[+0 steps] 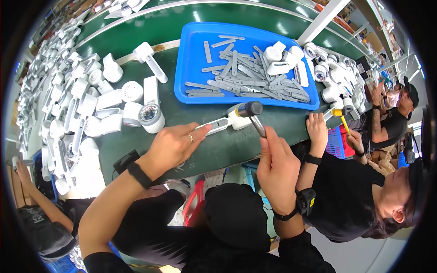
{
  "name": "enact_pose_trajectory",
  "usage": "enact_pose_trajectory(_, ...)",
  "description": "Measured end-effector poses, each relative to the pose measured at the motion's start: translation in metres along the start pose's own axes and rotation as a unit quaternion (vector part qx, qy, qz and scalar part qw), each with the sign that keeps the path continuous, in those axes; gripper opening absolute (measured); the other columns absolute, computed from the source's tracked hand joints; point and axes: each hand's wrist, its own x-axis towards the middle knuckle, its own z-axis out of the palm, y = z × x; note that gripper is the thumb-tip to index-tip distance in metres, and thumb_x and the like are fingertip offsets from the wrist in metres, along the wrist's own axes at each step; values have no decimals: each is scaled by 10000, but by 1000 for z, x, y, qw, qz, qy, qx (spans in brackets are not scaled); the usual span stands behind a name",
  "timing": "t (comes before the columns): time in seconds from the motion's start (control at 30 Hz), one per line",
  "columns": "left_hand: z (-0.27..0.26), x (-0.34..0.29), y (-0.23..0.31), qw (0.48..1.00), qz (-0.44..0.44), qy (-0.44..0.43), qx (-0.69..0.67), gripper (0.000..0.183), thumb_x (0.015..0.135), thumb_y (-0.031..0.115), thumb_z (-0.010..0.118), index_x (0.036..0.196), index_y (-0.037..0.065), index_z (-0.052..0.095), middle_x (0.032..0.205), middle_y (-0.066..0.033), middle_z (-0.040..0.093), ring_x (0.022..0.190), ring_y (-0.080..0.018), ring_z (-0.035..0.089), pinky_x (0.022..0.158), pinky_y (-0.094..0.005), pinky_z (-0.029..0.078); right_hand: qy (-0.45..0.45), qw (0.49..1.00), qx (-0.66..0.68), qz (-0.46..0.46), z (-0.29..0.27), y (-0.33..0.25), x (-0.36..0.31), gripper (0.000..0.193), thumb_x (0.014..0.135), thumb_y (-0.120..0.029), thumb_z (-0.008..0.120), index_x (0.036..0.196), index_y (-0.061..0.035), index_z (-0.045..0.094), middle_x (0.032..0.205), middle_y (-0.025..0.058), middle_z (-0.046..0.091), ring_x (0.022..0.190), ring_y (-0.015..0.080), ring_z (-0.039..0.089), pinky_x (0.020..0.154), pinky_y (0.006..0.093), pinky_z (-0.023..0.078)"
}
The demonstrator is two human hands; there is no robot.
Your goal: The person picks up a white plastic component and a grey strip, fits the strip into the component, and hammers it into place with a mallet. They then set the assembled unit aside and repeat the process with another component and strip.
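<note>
My left hand, a ring on one finger, is closed around the handle end of a white handheld device. A grey strip is set along its handle, and the device lies sideways over the green table. The fingers of my right hand are wrapped round the metal shaft of a hammer. Its black head is over the rounded head of the device and partly hides it. Whether the two touch, I cannot tell. Beyond them stands a blue tray with many loose grey strips.
White devices are piled on the left; more of them lie right of the tray. Some white parts sit inside the tray. On the right, a co-worker holds a yellow hammer. Another person is at far left.
</note>
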Motion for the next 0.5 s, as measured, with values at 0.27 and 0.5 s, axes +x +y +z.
enact_pose_trajectory(0.27, 2, 4, -1, 999, 17, 32, -13, 359, 924, 105, 737, 1282, 104, 751, 978, -95, 727, 712, -279, 680, 622, -391, 576, -28, 999, -6, 22, -4, -7, -2, 242, 1036, -104, 618, 1271, -75, 671, 784, 144, 615, 610, 362, 611, 537, 429, 472)
enact_pose_trajectory(0.5, 5, -2, -1, 998, -56, 13, -32, 511, 883, 123, 805, 1376, 99, 670, 969, -119, 760, 742, -321, 713, 666, -405, 597, -75, 997, -9, -13, -6, -6, 7, 239, 1037, -101, 621, 1270, -77, 670, 774, 133, 601, 595, 348, 587, 530, 418, 455)
